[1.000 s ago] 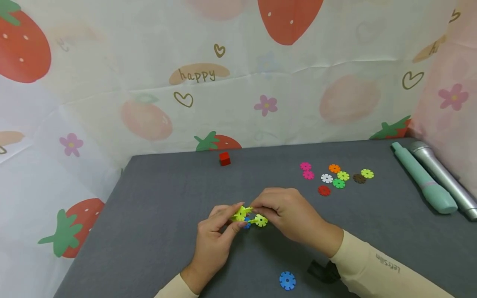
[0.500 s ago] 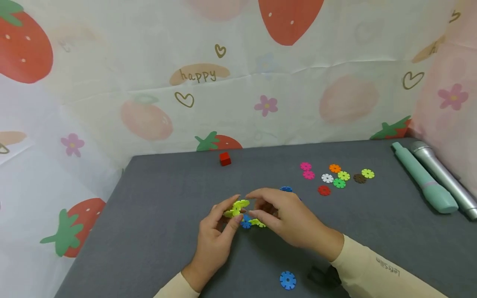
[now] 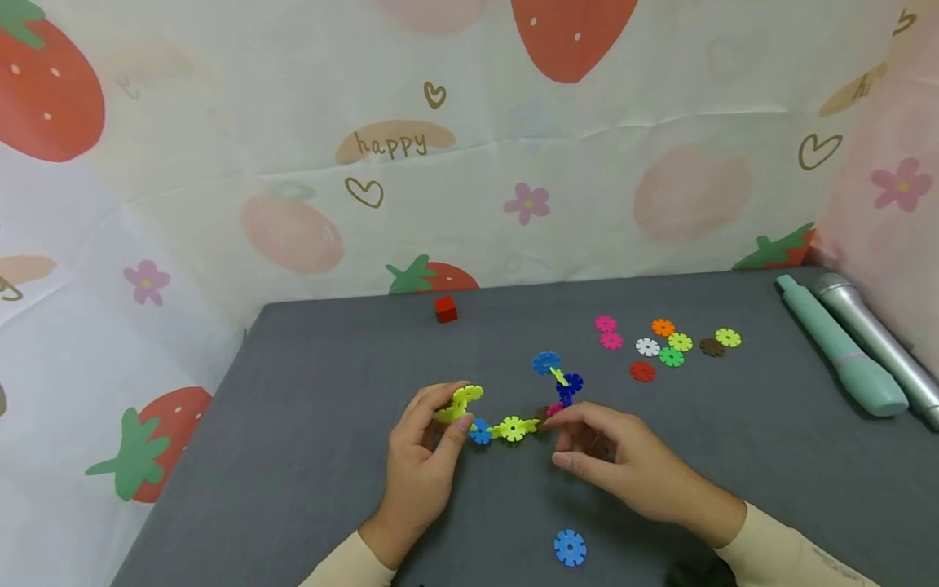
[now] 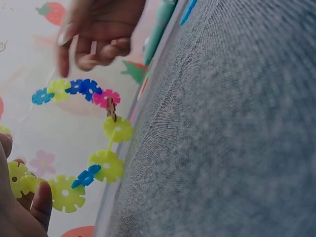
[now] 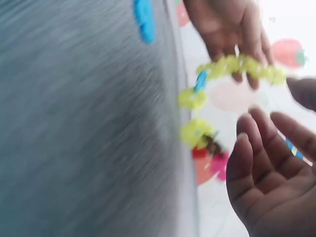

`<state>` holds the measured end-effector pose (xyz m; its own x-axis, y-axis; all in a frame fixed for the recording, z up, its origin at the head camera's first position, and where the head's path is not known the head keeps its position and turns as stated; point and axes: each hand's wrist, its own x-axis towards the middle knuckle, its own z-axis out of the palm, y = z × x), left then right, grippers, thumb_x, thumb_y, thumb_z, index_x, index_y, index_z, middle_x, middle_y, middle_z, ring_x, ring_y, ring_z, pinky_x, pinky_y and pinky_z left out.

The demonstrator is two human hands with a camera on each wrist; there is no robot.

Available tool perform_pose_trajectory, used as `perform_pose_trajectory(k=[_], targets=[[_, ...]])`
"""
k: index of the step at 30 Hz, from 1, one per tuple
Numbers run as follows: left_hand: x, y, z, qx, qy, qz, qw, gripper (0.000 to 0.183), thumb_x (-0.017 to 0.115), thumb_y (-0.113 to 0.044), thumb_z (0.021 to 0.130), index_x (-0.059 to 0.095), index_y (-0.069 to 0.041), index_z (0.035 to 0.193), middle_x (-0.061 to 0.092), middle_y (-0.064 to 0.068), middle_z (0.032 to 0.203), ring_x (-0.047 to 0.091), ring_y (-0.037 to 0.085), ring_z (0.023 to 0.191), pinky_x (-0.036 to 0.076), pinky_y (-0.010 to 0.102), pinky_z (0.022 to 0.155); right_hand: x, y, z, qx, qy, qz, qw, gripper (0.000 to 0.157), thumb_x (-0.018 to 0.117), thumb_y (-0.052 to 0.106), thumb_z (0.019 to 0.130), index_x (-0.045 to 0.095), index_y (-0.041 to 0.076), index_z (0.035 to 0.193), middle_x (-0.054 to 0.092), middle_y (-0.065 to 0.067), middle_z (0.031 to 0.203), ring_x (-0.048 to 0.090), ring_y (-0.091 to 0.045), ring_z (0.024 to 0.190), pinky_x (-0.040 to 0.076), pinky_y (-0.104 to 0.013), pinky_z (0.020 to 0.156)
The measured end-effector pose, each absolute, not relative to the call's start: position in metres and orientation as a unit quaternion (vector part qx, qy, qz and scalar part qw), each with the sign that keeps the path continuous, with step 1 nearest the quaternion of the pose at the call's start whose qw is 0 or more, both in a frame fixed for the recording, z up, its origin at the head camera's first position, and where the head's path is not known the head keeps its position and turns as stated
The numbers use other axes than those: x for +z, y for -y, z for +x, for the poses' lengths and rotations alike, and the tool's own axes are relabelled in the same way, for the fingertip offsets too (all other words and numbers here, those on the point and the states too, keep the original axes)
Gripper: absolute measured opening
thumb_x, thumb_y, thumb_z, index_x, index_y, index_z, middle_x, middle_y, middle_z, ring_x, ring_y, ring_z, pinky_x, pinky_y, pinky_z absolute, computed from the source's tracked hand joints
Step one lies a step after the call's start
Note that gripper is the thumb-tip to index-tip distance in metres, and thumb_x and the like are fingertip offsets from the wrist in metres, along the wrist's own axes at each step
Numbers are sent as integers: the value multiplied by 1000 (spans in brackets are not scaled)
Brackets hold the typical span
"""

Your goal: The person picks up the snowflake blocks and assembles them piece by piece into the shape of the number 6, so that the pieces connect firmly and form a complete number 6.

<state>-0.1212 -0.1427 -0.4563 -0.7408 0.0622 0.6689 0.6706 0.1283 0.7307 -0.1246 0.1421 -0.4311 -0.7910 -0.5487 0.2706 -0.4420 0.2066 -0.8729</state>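
A curved chain of interlocking notched plastic discs (image 3: 513,429) runs between the hands in the head view, with yellow, blue, brown, pink and dark blue pieces. My left hand (image 3: 421,469) pinches its yellow end between thumb and fingers. In the left wrist view the yellow discs (image 4: 69,193) by that thumb slot into one another at angles. My right hand (image 3: 634,465) holds nothing; its fingers are loosely bent beside the pink and brown part, partly covering it. The chain's far end is a blue disc (image 3: 546,363). Nearer the front lies a loose blue disc (image 3: 570,548).
Several loose discs, among them a red disc (image 3: 642,372) and a white disc (image 3: 647,347), lie toward the back right. A red cube (image 3: 445,310) sits near the back edge. A green microphone-shaped object (image 3: 844,350) and a silver microphone (image 3: 876,342) lie at the right.
My right hand has let go near the yellow end and moved right, away from my left hand. More of the chain now shows, its blue end standing out behind the right hand.
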Motion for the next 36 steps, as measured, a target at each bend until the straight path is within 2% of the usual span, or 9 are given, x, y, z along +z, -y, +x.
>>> perform_pose_trajectory(k=[4, 7, 12, 18, 23, 26, 30, 36], targets=[[-456, 143, -121, -610, 707, -259, 247, 42, 71, 16, 99, 68, 3, 139, 67, 17, 127, 63, 35, 104, 57, 30, 81, -444, -158, -125, -561, -760, -312, 103, 33, 75, 12, 106, 66, 5, 137, 68, -8, 110, 67, -24, 90, 57, -33, 70], [-455, 144, -121, -610, 707, -260, 246, 42, 71, 16, 99, 68, 3, 138, 67, 17, 127, 63, 35, 104, 57, 30, 81, -451, -166, -126, -558, -755, -312, 145, 41, 76, 12, 106, 62, 5, 144, 67, -12, 120, 66, -26, 100, 58, -34, 77], [-457, 144, -122, -612, 707, -256, 246, 43, 71, 16, 98, 70, -1, 138, 67, 16, 128, 63, 29, 106, 57, 29, 81, -456, -169, -126, -531, -761, -328, 179, 52, 81, 19, 103, 59, 11, 150, 68, -7, 131, 64, -26, 113, 55, -36, 89], [-459, 145, -122, -613, 713, -246, 235, 43, 73, 12, 99, 71, -6, 138, 68, 11, 128, 63, 37, 106, 58, 30, 82, -458, -171, -125, -503, -761, -367, 182, 60, 87, 24, 98, 60, 16, 151, 67, 0, 138, 59, -23, 121, 50, -36, 98], [-458, 145, -121, -611, 716, -245, 233, 42, 73, 11, 100, 71, -6, 138, 68, 11, 129, 63, 36, 105, 58, 30, 81, -459, -170, -121, -442, -772, -420, 177, 48, 88, 40, 95, 70, 27, 138, 59, 6, 141, 48, -21, 132, 44, -38, 109], [-457, 145, -121, -611, 716, -244, 232, 42, 73, 11, 100, 71, -6, 138, 67, 12, 128, 63, 32, 106, 58, 30, 81, -458, -168, -118, -414, -781, -433, 176, 40, 85, 45, 96, 73, 33, 132, 55, 9, 138, 45, -18, 130, 46, -38, 106], [-457, 144, -120, -614, 715, -240, 231, 41, 73, 12, 99, 71, -5, 137, 67, 12, 128, 63, 30, 107, 57, 29, 82, -459, -167, -116, -401, -782, -445, 170, 31, 84, 44, 98, 76, 34, 126, 54, 13, 129, 48, -14, 122, 48, -36, 100], [-457, 144, -121, -612, 713, -246, 239, 42, 73, 14, 99, 71, -4, 136, 67, 15, 128, 64, 34, 107, 57, 29, 81, -459, -164, -115, -415, -767, -456, 181, 17, 81, 39, 100, 76, 33, 115, 59, 17, 115, 52, -10, 111, 47, -33, 94]])
